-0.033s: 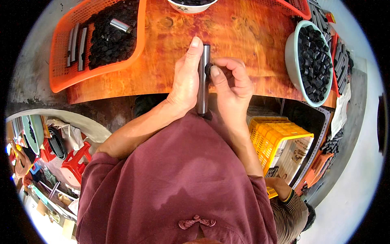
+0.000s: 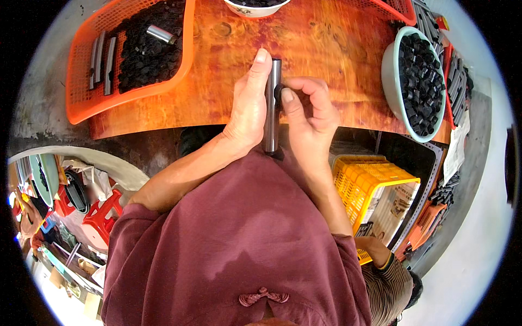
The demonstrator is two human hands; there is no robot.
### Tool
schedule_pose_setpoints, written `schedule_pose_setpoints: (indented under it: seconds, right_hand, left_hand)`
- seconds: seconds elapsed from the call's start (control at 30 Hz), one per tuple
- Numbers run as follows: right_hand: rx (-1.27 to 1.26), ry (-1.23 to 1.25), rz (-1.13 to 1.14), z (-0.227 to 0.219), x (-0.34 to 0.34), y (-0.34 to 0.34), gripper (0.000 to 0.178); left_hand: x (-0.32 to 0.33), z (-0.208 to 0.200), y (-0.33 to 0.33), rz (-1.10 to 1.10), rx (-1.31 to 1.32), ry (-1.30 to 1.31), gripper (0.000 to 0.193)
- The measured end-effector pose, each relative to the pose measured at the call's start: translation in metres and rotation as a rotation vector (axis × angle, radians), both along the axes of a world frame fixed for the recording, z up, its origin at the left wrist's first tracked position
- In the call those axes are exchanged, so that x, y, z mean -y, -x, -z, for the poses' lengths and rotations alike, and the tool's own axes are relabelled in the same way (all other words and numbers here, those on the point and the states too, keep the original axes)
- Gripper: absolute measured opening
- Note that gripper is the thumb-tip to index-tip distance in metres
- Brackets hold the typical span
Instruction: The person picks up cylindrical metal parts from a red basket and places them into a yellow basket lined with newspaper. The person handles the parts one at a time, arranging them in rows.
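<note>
A shiny metal tube [image 2: 272, 122] stands lengthwise in front of my chest, dark at both ends. Wrapped along its left side, my left hand [image 2: 247, 106] grips it with the thumb pointing up. On the tube's right side, my right hand [image 2: 314, 117] pinches a small black piece [image 2: 278, 92] between thumb and forefinger, against the tube's wall. The fingertips partly cover that piece, so its exact shape cannot be made out. The other fingers of my right hand are curled.
The wooden table [image 2: 228, 65] holds an orange basket [image 2: 187, 60] with black pieces and metal tubes. A bowl [image 2: 258, 11] sits at the far edge, and a pale green basin [image 2: 392, 81] of black parts at right. Below stands a yellow crate [image 2: 375, 176]; another person's arm [image 2: 372, 247] shows behind it.
</note>
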State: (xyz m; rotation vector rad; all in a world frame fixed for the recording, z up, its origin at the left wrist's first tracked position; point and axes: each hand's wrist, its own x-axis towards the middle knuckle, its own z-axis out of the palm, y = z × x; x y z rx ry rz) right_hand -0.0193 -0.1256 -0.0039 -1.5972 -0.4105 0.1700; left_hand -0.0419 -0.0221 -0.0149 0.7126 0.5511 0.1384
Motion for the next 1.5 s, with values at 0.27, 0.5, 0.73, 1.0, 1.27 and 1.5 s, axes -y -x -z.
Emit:
schedule_pose_setpoints:
  seconds: [0.27, 0.5, 0.73, 1.0, 1.27, 1.5]
  right_hand:
    - [0.365, 0.208, 0.021, 0.007, 0.005, 0.003, 0.021]
    - [0.253, 0.084, 0.049, 0.005, 0.009, 0.002, 0.027]
    - [0.389, 0.163, 0.067, 0.008, 0.017, 0.0, 0.028]
    - [0.5, 0.159, 0.09, 0.022, 0.018, 0.005, 0.032]
    - [0.411, 0.203, -0.052, 0.013, 0.03, 0.003, 0.035]
    - [0.463, 0.243, -0.044, 0.011, 0.031, 0.004, 0.035]
  left_hand:
    - [0.003, -0.008, -0.001, 0.008, -0.027, -0.092, 0.043]
    - [0.004, -0.002, -0.003, 0.06, 0.025, 0.017, 0.047]
    - [0.008, -0.003, -0.008, 0.112, 0.016, 0.033, 0.05]
    - [0.014, -0.004, -0.009, 0.118, 0.048, -0.052, 0.058]
    - [0.013, -0.01, -0.01, 0.133, 0.01, -0.128, 0.057]
    - [0.015, -0.012, -0.011, 0.147, -0.02, -0.175, 0.055]
